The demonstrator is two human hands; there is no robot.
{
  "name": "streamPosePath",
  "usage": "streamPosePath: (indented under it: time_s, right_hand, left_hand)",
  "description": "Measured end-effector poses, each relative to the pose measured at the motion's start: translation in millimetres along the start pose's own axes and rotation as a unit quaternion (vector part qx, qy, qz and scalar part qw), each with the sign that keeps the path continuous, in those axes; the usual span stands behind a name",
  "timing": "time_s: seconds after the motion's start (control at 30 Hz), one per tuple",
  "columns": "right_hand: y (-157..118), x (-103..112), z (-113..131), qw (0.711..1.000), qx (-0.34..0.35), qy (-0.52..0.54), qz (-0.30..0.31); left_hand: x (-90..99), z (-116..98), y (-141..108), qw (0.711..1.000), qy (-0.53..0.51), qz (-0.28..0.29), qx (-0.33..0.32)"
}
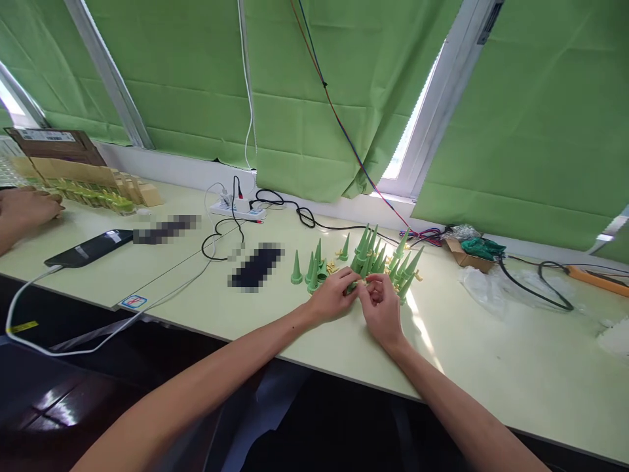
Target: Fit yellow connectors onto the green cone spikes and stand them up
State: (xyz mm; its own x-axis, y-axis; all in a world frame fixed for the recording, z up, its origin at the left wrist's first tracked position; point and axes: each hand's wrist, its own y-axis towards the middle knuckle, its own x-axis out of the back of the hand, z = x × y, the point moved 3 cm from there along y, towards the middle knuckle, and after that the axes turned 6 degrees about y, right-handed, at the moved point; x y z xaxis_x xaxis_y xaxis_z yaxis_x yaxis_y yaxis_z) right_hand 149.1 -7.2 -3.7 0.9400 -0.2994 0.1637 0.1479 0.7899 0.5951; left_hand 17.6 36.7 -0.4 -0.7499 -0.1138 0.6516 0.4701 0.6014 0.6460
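Observation:
Both my hands meet over the table, in front of a cluster of green cones. My left hand [335,295] has its fingers closed round a green piece, mostly covered by the fingers. Touching it from the right, my right hand [382,307] is pinched; whatever lies between its fingertips is too small to make out. Behind and beside the hands, several green cones [362,252] stand close together, some leaning at the right. A separate green cone [296,269] stands at the left of the group. Small yellow pieces [331,268] lie among the cones.
A power strip [238,208] with black and white cables lies at the back. Left are a black device [91,249], cardboard trays [81,177] and another person's hand [30,208]. At right sit a small open box [469,254], plastic bags [484,288] and an orange strip [599,280].

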Motion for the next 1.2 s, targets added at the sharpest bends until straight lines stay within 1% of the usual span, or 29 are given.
streamPosePath:
  time_s: [0.1,0.27,0.47,0.7,0.93,1.2]
  right_hand:
    - [-1,-2,1,0.999,0.023,0.002,0.029]
    - [-1,-3,2,0.998,0.047,-0.013,0.040]
    - [-1,-5,4,0.993,0.085,-0.048,0.073]
    - [2,-5,0,0.991,0.087,-0.084,0.061]
    - [4,-1,2,0.992,0.081,-0.087,0.041]
    - [9,6,1,0.994,0.051,-0.099,0.006]
  left_hand:
    - [-2.1,2,-1,1.000,-0.010,-0.003,0.004]
    - [-4.7,6,-1,1.000,-0.007,0.005,0.010]
    - [-5.7,5,0,1.000,0.008,0.013,-0.003]
    - [-5.3,2,-1,0.999,0.031,0.018,0.033]
    - [-6.4,-3,-2,0.997,0.050,0.045,0.043]
    - [-4.6,-9,-2,0.996,0.012,0.073,0.052]
